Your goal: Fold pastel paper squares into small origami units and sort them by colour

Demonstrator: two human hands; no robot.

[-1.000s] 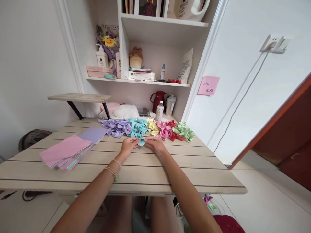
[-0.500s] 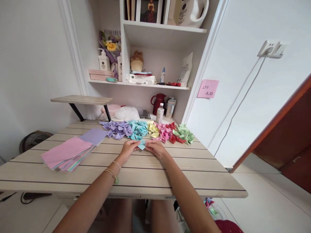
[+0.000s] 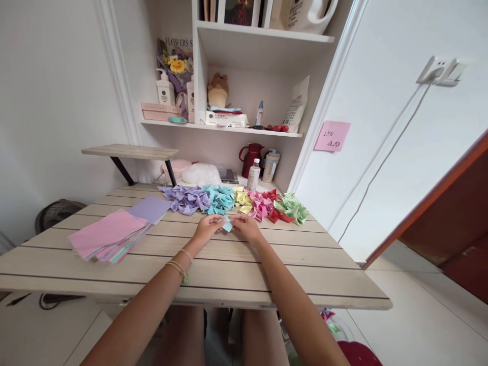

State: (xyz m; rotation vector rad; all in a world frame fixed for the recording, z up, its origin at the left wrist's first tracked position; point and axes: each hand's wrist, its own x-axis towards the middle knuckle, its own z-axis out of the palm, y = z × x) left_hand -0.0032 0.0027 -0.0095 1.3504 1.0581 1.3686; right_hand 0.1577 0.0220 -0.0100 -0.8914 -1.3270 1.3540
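My left hand (image 3: pixel 208 230) and my right hand (image 3: pixel 246 226) meet at the middle of the wooden table (image 3: pixel 213 269), both pinching a small light-blue folded paper piece (image 3: pixel 227 224) between their fingertips. Just beyond them runs a row of folded paper pieces: purple (image 3: pixel 185 197), blue (image 3: pixel 219 199), yellow (image 3: pixel 241 199), pink and red (image 3: pixel 264 204), green (image 3: pixel 292 207). A stack of flat coloured paper sheets (image 3: pixel 110 236), pink on top with a purple sheet (image 3: pixel 149 209) behind, lies to the left of my left arm.
White shelves (image 3: pixel 229 127) behind the table hold bottles, a plush toy and boxes. A red jug (image 3: pixel 249 158), a small bottle (image 3: pixel 253 174) and a plastic bag (image 3: pixel 198 174) stand at the table's back. A pink note (image 3: pixel 331 135) sticks on the right wall. A small side shelf (image 3: pixel 129 151) juts out left.
Both hands stay together on the light-blue piece, shifting slightly right and working its fold. The camera view has drifted a little.
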